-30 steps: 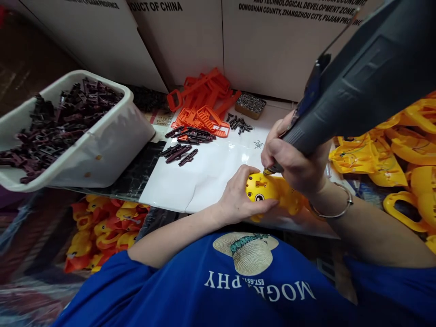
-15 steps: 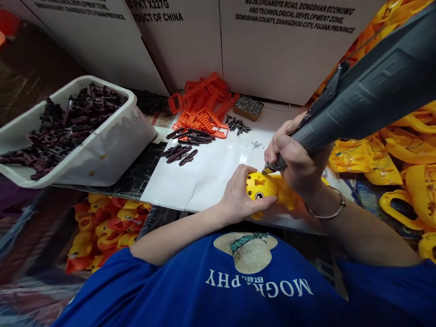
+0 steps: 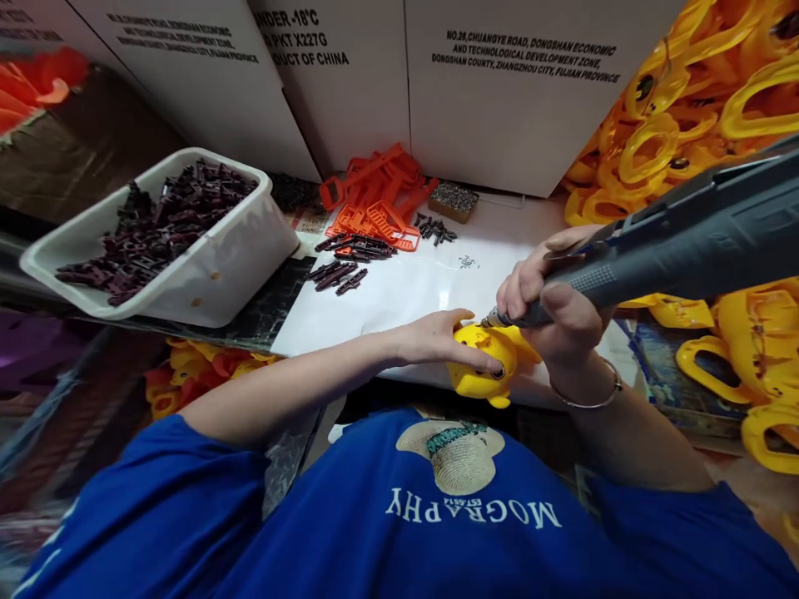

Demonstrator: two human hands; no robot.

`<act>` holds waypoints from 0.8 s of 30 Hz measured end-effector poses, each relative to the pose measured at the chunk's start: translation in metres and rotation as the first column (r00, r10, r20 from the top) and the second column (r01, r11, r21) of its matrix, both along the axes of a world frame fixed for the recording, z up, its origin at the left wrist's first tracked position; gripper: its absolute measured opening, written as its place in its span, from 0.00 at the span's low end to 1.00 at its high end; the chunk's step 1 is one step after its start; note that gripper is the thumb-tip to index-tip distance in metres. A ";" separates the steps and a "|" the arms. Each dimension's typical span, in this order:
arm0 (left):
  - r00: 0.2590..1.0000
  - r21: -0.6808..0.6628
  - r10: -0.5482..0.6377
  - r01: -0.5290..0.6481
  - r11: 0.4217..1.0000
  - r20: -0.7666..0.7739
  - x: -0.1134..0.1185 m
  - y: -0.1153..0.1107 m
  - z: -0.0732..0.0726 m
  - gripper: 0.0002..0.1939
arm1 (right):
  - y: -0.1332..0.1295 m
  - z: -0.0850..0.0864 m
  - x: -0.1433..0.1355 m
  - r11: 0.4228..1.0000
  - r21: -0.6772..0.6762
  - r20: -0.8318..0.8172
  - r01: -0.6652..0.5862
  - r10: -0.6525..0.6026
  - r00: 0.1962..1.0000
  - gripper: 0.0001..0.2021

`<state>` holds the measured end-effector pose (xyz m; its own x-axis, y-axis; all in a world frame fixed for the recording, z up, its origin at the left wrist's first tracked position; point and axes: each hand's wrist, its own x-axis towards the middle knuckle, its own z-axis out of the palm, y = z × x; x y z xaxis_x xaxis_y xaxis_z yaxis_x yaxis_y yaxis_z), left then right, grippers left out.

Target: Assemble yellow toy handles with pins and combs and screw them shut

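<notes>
My left hand (image 3: 440,339) is closed round a yellow plastic toy duck (image 3: 480,378), thumb across its front near a printed eye. The toy rests at the front edge of a white sheet (image 3: 374,316). In my right hand (image 3: 555,299) is a dark grey electric screwdriver (image 3: 662,249), tilted, with its body running up to the right. Its bit meets the top of the toy or stops just above it; I cannot tell which. Tiny screws (image 3: 467,262) lie scattered on the sheet beyond the toy.
A white tub (image 3: 237,274) of dark maroon parts stands at left. Orange plastic frames (image 3: 380,200), dark strips (image 3: 349,279), small black pieces (image 3: 437,230) and a box of screws (image 3: 454,200) lie ahead. Cartons (image 3: 493,116) wall the back; yellow toy shells (image 3: 749,333) pile up at right.
The toy has turned in my left hand, its top opening now facing further away and more yellow side showing. The screwdriver has dropped to a flatter angle. The head view has shifted slightly.
</notes>
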<state>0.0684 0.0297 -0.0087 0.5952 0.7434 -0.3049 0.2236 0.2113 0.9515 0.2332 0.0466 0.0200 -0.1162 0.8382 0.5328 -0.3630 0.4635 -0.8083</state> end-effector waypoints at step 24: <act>0.812 -0.435 0.338 -0.117 0.893 0.476 0.045 -0.025 -0.027 0.30 | -0.009 0.027 0.005 0.999 -0.037 0.034 -0.039 0.040 0.999 0.19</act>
